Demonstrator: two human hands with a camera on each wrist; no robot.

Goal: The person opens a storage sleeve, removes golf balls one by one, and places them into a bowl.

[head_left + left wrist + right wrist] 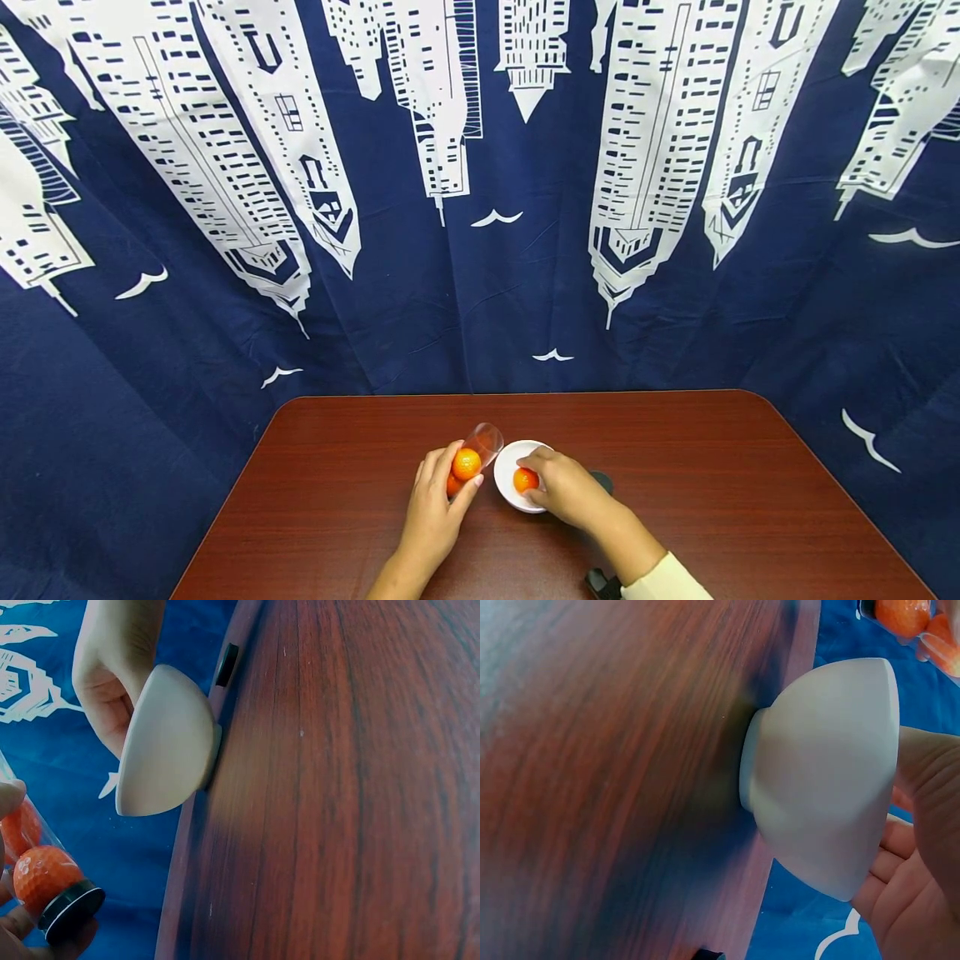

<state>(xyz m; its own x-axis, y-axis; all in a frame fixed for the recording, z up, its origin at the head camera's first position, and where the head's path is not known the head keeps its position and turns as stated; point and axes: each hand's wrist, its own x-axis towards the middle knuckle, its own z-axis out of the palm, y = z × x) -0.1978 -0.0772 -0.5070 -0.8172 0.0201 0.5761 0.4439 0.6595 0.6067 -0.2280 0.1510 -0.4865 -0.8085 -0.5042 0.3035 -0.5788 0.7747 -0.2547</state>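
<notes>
My left hand (437, 502) grips a clear tube (487, 440), tilted with its mouth toward the bowl. Two orange golf balls sit in the tube's lower part; the dimpled one (46, 876) rests against its black end cap (71, 911). Just right of the tube, a white bowl (507, 475) stands upright on the table. Over its right rim reaches my right hand (570, 487), thumb and fingers on either side of another orange golf ball (526, 480) inside. From the wrist views, the bowl's wall hides those fingertips and that ball.
A dark round disc (602, 482) lies on the brown table (360, 483) right of the bowl, partly covered by my right hand. Near my right sleeve is a small black object (600, 582). Behind the table hangs a blue curtain (465, 317) with white buildings.
</notes>
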